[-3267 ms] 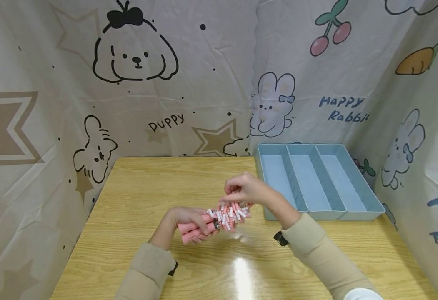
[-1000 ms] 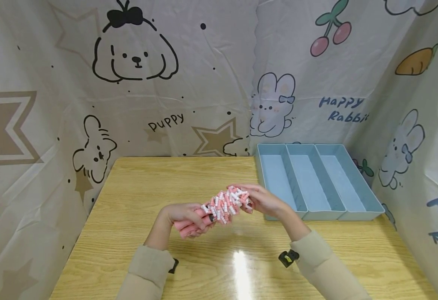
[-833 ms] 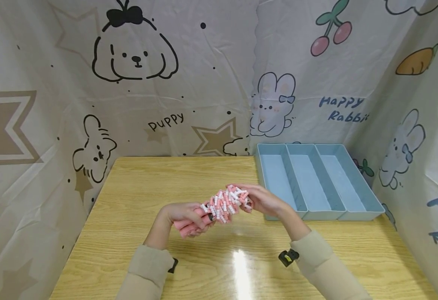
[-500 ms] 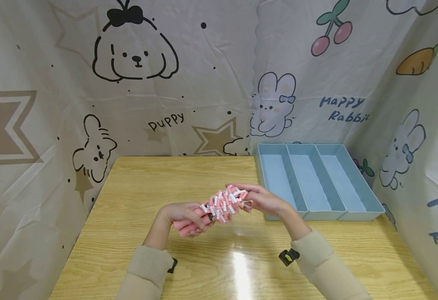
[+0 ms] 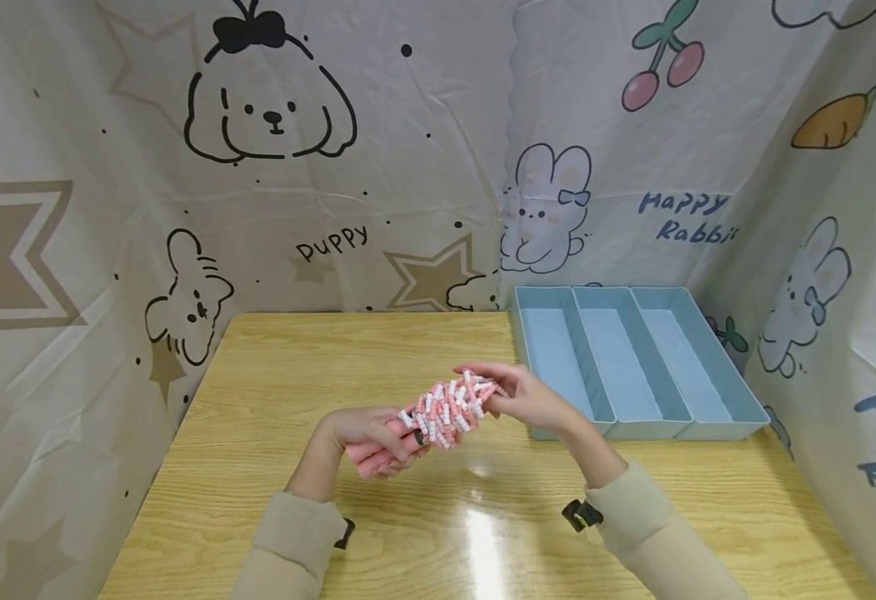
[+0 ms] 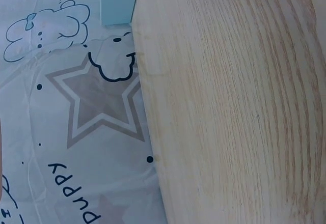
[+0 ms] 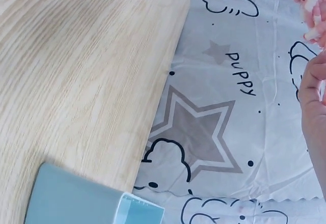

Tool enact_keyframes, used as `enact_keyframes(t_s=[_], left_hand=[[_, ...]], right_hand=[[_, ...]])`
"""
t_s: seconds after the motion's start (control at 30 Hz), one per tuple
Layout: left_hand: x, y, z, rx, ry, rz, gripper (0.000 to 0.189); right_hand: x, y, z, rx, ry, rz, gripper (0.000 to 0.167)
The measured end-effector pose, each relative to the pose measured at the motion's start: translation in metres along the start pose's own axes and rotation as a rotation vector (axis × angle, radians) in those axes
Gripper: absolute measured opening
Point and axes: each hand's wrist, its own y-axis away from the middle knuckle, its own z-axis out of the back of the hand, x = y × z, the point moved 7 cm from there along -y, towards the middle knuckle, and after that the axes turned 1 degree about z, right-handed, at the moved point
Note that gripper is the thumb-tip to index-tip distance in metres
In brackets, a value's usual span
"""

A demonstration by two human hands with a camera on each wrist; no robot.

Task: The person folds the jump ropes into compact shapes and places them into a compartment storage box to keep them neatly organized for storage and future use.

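Note:
A beaded jump rope (image 5: 447, 414) with pink handles (image 5: 377, 456) is bunched up above the table, its pink and white beads gathered in a thick bundle. My left hand (image 5: 366, 433) grips both handles side by side, thumb across the top. At the bundle's far right end, the fingers of my right hand (image 5: 523, 396) curl around the beads. In the right wrist view, part of my right hand (image 7: 316, 96) shows at the edge, just below some beads (image 7: 310, 5). The left wrist view misses the rope.
A light blue tray (image 5: 608, 427) with three long compartments stands at the back right of the wooden table (image 5: 257, 517). Behind and beside the table hangs a printed cloth (image 5: 422, 108). Black wrist cameras sit below both sleeves.
My right hand has come down from above the beads to the bundle's right end, and its fingers have shifted slightly there. The bundle sits a little higher; my left hand keeps its grip.

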Motion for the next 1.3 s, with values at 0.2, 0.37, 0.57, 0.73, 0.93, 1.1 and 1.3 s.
enact_keyframes(t_s=[0.2, 0.37, 0.57, 0.73, 0.93, 1.1, 1.3], left_hand=[[0.000, -0.001, 0.002, -0.010, -0.008, -0.006, 0.014], [0.001, -0.001, 0.006, -0.083, -0.031, 0.026, 0.013], [0.002, 0.001, 0.011, -0.154, -0.058, 0.022, 0.014], [0.003, 0.002, 0.013, -0.180, -0.061, 0.035, 0.015], [0.004, 0.001, 0.014, -0.179, -0.060, 0.029, 0.015], [0.002, -0.001, 0.013, -0.150, -0.054, 0.004, 0.015], [0.001, 0.000, 0.013, -0.171, -0.070, 0.007, 0.015]], right_hand=[[0.000, 0.001, 0.005, -0.121, -0.026, -0.065, 0.047], [-0.003, 0.003, 0.007, -0.228, -0.005, -0.161, 0.033], [0.003, 0.004, 0.006, -0.226, 0.170, -0.108, 0.033], [0.004, 0.005, 0.005, -0.161, 0.231, -0.131, 0.034], [0.003, 0.005, 0.005, -0.196, 0.153, -0.118, 0.036], [0.002, 0.006, 0.009, -0.365, 0.090, -0.117, 0.032], [0.004, 0.010, 0.011, -0.420, 0.116, -0.134, 0.024]])
